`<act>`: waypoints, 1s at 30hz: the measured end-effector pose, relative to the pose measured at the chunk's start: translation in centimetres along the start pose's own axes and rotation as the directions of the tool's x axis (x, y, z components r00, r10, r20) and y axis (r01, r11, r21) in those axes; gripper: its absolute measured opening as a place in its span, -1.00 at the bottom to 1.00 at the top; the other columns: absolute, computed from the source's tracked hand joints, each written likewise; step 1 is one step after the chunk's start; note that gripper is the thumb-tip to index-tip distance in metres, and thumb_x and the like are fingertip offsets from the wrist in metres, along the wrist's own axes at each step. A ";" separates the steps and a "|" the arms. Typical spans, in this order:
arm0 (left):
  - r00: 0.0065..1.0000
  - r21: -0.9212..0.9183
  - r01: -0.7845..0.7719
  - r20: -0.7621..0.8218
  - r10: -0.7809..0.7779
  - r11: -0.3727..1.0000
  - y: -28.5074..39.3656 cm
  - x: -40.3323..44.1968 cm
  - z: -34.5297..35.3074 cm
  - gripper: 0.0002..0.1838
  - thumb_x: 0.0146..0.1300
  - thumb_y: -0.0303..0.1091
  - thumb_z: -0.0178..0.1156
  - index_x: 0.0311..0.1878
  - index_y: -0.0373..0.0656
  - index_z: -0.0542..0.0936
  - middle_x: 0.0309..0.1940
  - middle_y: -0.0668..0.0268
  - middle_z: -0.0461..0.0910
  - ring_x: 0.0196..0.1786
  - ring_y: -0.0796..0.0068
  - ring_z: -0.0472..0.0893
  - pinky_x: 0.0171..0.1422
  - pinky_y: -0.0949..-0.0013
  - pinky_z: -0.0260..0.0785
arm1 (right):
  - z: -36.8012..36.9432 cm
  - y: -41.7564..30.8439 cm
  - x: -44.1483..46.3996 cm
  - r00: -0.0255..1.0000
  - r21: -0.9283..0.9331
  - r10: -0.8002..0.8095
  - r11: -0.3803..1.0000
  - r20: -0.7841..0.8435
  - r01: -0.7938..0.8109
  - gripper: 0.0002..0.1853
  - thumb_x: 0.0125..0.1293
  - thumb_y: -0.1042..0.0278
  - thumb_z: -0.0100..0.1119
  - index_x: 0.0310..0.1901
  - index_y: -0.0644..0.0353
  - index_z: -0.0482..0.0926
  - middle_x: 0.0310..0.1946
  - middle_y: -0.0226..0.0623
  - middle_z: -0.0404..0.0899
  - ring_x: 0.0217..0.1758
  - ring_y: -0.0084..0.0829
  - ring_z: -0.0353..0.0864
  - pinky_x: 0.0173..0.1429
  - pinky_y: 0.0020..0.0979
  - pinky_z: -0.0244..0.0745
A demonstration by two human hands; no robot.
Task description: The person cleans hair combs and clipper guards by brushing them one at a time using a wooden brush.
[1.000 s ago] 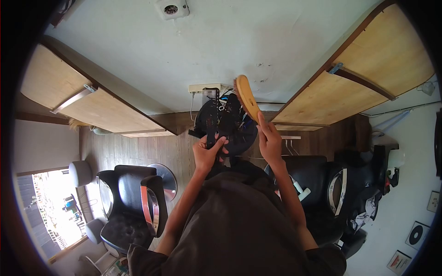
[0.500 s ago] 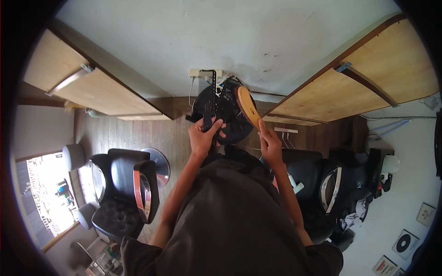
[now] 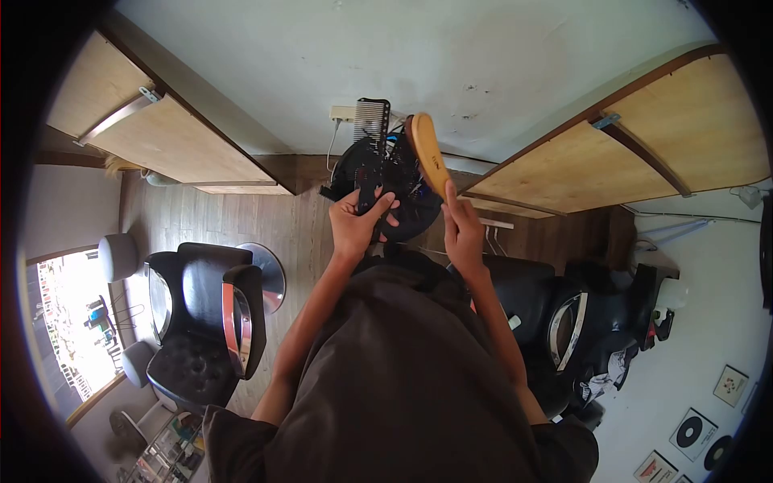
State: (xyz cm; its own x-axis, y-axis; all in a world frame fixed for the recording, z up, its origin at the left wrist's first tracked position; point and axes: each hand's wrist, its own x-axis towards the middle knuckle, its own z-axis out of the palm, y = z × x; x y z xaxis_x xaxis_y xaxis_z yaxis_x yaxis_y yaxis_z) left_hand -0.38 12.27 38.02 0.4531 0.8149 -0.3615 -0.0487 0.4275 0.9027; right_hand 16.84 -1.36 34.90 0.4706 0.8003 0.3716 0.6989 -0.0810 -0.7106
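Note:
My left hand [image 3: 358, 221] is closed, its thumb pressed on the handle of a black comb [image 3: 372, 121]. The comb points upward, away from my body, its teeth facing left. A small black piece [image 3: 327, 193] sticks out left of that hand; its kind is unclear. In my right hand [image 3: 467, 233] is the handle of a wooden brush [image 3: 428, 149], with dark bristles turned left toward the comb. Brush and comb are apart. Below both hands is a round black tray or seat [image 3: 415, 221] with small items on it, hard to make out.
A power strip [image 3: 343, 113] with a cable sits against the wall [image 3: 266, 88] ahead. Wooden panels [image 3: 201, 137] flank both sides. A black salon chair [image 3: 205, 322] stands left, another black chair [image 3: 515, 290] right. Framed pictures [image 3: 692, 431] hang at the lower right.
The brush has moved up and stands more upright, closer to the comb. The comb has risen in view and shows its teeth more plainly. The camera view has shifted slightly.

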 end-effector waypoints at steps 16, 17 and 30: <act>0.999 0.031 0.032 -0.007 -0.032 0.999 -0.2 0.1 -1.9 -0.83 0.41 -0.44 0.43 -0.04 -0.30 0.73 -0.25 0.17 0.83 -0.45 0.54 0.76 -0.60 0.50 0.46 | 2.1 -1.5 1.2 0.999 0.081 -0.035 0.996 -0.034 0.038 -0.34 0.47 0.61 0.27 0.57 -0.04 0.46 -0.42 -0.23 0.40 -0.46 -0.34 0.41 -0.30 -0.37 0.43; 1.000 0.035 0.030 -0.002 -0.030 0.999 -0.1 -0.1 -1.8 -0.83 0.41 -0.44 0.43 -0.04 -0.30 0.73 -0.25 0.17 0.83 -0.45 0.54 0.76 -0.60 0.50 0.46 | 2.4 -1.8 1.7 0.999 0.080 -0.033 0.996 -0.041 0.036 -0.34 0.47 0.61 0.27 0.57 -0.04 0.46 -0.42 -0.23 0.40 -0.46 -0.34 0.41 -0.30 -0.37 0.43; 0.995 -0.080 -0.019 -0.095 0.011 0.997 0.7 1.0 -2.5 -0.77 0.40 -0.42 0.45 0.04 -0.32 0.72 -0.24 0.14 0.82 -0.45 0.51 0.76 -0.61 0.49 0.46 | 1.0 -2.0 -1.9 0.993 0.062 -0.008 0.998 0.121 0.001 -0.36 0.48 0.61 0.27 0.55 -0.03 0.48 -0.33 -0.17 0.53 -0.37 -0.28 0.57 -0.22 -0.34 0.53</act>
State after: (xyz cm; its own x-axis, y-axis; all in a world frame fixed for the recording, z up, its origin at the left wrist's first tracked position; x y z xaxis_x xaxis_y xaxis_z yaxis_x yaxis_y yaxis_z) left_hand -2.16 14.33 37.67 0.3658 0.8532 -0.3717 -0.1280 0.4418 0.8880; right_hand 13.98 -2.13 35.03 0.3963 0.8668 0.3025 0.6647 -0.0436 -0.7458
